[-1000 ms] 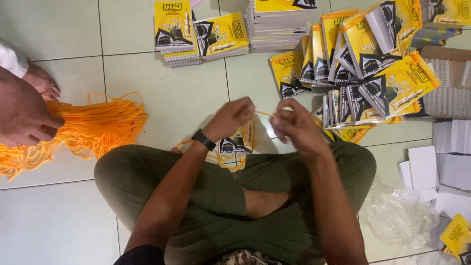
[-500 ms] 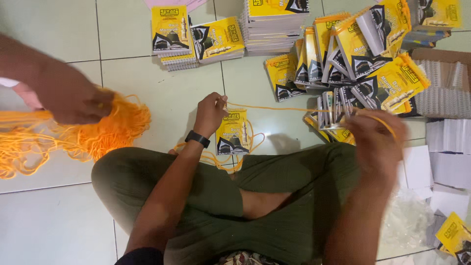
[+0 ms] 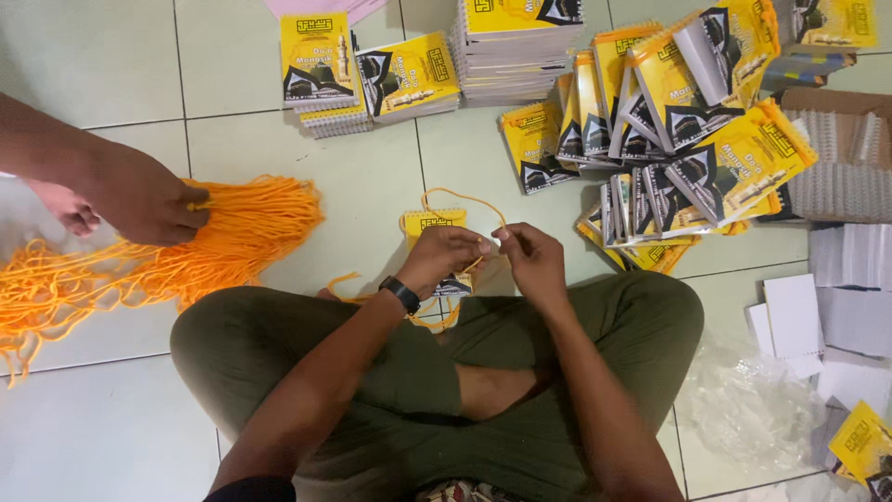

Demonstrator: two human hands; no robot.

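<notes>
I sit cross-legged on a tiled floor. My left hand (image 3: 444, 256), with a black watch on the wrist, holds a small yellow spiral booklet (image 3: 430, 223) in front of my knees. My right hand (image 3: 532, 258) meets it fingertip to fingertip, pinching an orange cord (image 3: 462, 199) that loops up over the booklet. More orange cord (image 3: 346, 279) trails onto my left thigh.
Another person's hand (image 3: 149, 206) presses on a big bundle of orange cords (image 3: 237, 232) at the left. Stacks of yellow booklets (image 3: 367, 74) lie ahead, a loose heap (image 3: 678, 139) to the right. White paper blocks (image 3: 850, 284) and clear plastic (image 3: 757, 409) lie at the right.
My right hand, which had pulled the cord out to the right, has come back to my left hand at the booklet. The other person's hand moved right along the cord bundle.
</notes>
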